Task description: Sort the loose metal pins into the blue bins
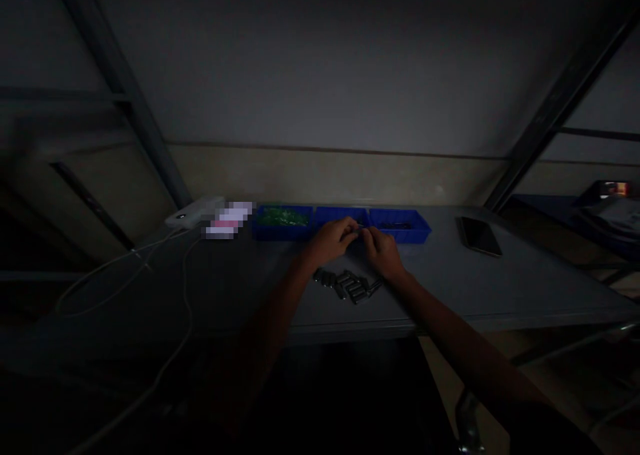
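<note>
My left hand (331,239) and my right hand (382,250) meet just in front of the middle blue bin (330,213). Fingers of both are pinched together around something small, too dark to make out. Below them on the grey table (425,295) lies a loose cluster of short, shiny metal cylinders (355,287). In the left blue bin (280,234) there is a heap of green, glossy material (283,216). The right blue bin (417,232) contains a few dark small parts (396,226). My hands partly hide the middle bin and its contents.
A dark flat device like a phone or tablet (479,236) lies to the right. At the left are a white box with cables (195,213) and a bright pixelated patch. Metal frame posts (145,128) rise on both sides, with a wall behind the table.
</note>
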Available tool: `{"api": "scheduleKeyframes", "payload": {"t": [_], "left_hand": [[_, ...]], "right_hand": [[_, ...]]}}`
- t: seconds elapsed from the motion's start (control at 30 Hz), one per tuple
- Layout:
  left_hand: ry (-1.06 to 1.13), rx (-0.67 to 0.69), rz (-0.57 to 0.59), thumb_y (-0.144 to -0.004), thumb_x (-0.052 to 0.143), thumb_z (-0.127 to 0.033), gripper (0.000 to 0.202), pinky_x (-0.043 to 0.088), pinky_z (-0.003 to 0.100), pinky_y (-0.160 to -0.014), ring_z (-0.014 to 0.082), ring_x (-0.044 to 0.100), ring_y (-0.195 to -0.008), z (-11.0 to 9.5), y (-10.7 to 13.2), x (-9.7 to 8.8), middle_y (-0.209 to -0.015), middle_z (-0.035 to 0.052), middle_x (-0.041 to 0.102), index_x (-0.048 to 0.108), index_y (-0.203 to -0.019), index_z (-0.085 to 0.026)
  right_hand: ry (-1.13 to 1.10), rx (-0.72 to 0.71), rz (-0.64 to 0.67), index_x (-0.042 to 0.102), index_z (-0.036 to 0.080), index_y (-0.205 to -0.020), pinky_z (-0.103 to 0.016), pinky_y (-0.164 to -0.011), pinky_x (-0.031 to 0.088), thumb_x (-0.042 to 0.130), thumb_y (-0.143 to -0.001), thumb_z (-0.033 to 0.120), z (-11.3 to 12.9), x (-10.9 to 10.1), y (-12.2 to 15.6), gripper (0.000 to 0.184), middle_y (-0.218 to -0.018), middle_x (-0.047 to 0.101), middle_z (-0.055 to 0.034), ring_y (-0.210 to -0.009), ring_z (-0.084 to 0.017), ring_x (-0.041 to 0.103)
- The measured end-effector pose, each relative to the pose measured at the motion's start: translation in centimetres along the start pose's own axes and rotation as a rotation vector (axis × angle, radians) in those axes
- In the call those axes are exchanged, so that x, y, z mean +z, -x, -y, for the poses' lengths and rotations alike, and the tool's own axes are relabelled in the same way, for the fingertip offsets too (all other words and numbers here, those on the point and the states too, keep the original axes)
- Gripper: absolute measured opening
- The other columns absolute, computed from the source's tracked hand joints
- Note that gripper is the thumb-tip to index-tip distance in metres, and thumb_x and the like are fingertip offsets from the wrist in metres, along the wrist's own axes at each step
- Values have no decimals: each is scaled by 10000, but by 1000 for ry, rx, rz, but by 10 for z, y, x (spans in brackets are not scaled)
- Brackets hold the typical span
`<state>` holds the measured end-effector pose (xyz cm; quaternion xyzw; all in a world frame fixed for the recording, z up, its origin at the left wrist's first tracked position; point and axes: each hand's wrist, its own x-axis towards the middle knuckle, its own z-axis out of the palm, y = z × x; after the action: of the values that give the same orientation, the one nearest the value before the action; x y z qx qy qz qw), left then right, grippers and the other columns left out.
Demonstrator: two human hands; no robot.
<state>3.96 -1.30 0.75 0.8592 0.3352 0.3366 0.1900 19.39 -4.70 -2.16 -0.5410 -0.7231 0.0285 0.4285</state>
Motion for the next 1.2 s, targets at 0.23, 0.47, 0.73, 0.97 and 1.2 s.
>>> {"api": "scheduleKeyframes", "payload": {"t": [0.23,0.47,0.73,0.97,1.2], "left_hand": [[-118,-57,-11,-889,378,-258,236,444,257,-692,151,600,-738,-1,-2,-2,-766,34,646,566,-781,-166],[26,-9,-17,-835,491,-238,176,457,236,-674,125,600,-717,-4,0,-2,-790,1,639,546,-994,-187],[-68,-33,-67,-877,412,-220,166,453,269,-760,153,613,-841,-1,-2,-2,-881,39,662,567,-896,-166],[-49,-55,-31,-866,443,-261,167,466,276,-740,157,622,-793,-2,-1,-2,-834,32,663,571,-932,-177],[10,-35,-24,-830,494,-200,157,470,259,-747,144,622,-817,-2,-1,0,-863,10,660,537,-981,-202]], "right_hand": [[-74,-52,-48,516,168,-996,-239,-593,385,434,-847,348,3,0,3,248,-687,571,-11,-590,-138,517],[-31,-14,-70,560,178,-824,-264,-636,385,370,-879,366,1,0,1,273,-758,613,-61,-669,-163,544],[-103,-18,-49,514,170,-984,-236,-564,357,405,-871,384,2,0,3,265,-657,543,10,-566,-129,491],[-40,-23,-67,519,183,-870,-258,-613,373,359,-888,352,1,2,2,233,-756,592,-42,-654,-155,534],[-78,8,-67,486,204,-817,-262,-592,363,325,-892,361,0,2,2,237,-696,562,-27,-636,-163,519]]}}
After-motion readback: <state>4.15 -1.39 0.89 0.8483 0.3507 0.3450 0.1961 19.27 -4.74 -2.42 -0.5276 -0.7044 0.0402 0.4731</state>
